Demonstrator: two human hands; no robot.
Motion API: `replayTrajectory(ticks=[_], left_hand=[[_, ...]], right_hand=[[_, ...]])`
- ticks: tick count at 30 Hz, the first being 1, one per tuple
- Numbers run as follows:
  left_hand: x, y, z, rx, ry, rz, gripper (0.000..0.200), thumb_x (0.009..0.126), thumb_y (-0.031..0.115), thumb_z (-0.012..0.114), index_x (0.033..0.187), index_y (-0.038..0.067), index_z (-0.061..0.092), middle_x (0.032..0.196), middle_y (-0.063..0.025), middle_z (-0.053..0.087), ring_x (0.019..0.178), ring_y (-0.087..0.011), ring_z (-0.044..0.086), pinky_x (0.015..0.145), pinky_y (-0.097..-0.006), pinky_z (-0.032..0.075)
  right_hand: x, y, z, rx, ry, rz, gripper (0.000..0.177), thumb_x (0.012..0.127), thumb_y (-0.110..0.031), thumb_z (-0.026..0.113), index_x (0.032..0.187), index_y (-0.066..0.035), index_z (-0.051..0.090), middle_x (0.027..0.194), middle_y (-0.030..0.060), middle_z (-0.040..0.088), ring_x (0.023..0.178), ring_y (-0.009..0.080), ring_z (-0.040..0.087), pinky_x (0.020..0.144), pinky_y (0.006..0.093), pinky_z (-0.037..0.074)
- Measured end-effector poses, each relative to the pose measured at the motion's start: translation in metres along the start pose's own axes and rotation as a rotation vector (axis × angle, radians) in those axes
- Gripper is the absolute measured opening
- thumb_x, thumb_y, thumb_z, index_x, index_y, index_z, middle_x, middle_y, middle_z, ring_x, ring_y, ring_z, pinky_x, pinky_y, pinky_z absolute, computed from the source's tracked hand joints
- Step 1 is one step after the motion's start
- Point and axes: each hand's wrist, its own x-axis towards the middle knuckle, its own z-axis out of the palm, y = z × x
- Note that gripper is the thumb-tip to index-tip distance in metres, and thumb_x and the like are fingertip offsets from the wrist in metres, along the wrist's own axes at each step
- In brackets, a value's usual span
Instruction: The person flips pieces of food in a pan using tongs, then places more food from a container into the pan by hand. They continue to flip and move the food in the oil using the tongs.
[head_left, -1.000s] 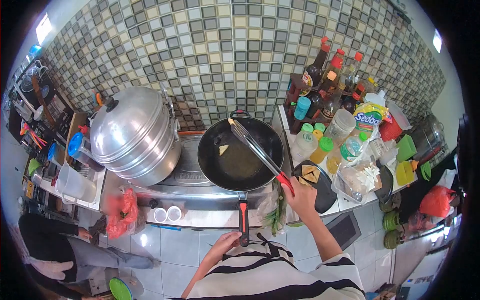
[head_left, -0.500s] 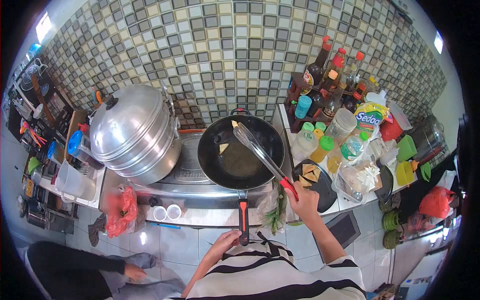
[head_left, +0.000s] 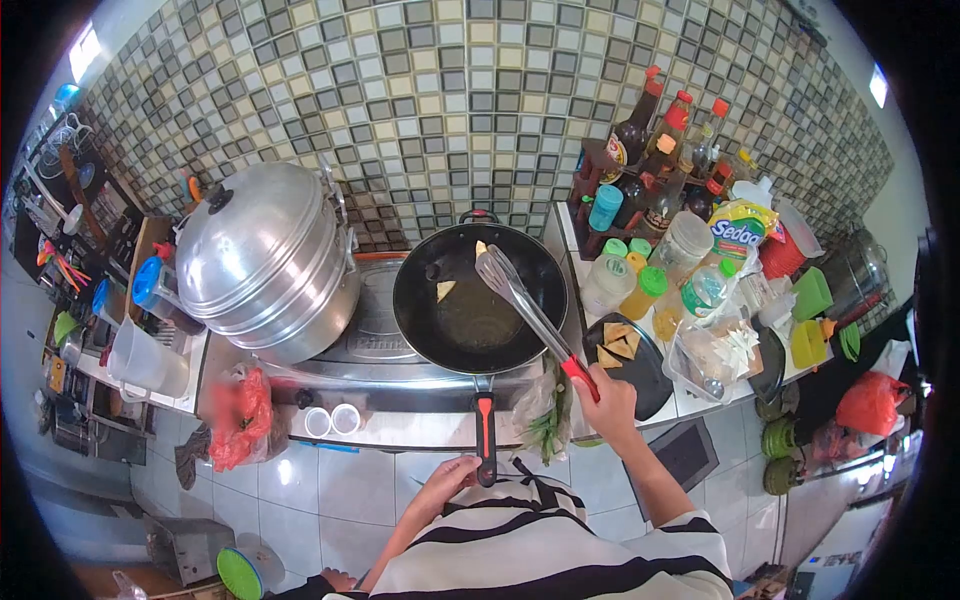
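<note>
My right hand (head_left: 609, 399) is wrapped around the red grip of metal tongs (head_left: 527, 303), which reach over a black frying pan (head_left: 420, 335). Just past the tongs' tips, a small pale triangular piece of food (head_left: 481, 248) lies at the far side of the pan. Another triangular piece (head_left: 445, 290) rests left of centre, beside shallow oil (head_left: 482, 325). Low in front of my body, my left hand (head_left: 450, 482) is closed at the end of the pan's black-and-red handle (head_left: 485, 435). Several browned triangular pieces (head_left: 622, 342) sit on a dark plate (head_left: 655, 385) to the right.
A large metal steamer pot (head_left: 265, 265) stands left of the pan. Sauce bottles (head_left: 635, 130), jars (head_left: 610, 285) and a clear plastic container (head_left: 695, 375) crowd the right counter. Two white cups (head_left: 332, 421) and a red bag (head_left: 240, 420) are at the front edge. Another person's hand (head_left: 340, 579) shows at lower left.
The tongs' tips have shifted slightly right within the pan, and the far food piece shows a little farther right. The other person at lower left has moved mostly out of view.
</note>
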Motion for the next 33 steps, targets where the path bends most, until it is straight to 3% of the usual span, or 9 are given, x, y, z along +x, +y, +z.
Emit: replayTrajectory(ticks=[33], left_hand=[[-0.001, 0.004, 0.002, 0.005, -0.003, -0.002, 0.029, 0.086, 0.033, 0.051, 0.090, 0.007, 0.060, 0.080, 0.0014, 0.056, 0.073, -0.0061, 0.049, 0.075, -0.0215, 0.040]], right_hand=[[-0.019, 0.002, -0.007, 0.125, 0.058, 0.084, 0.023, 0.080, -0.023, 0.058, 0.070, -0.005, 0.047, 0.047, 0.0138, 0.045, 0.042, 0.0313, 0.050, 0.040, 0.0361, 0.037]])
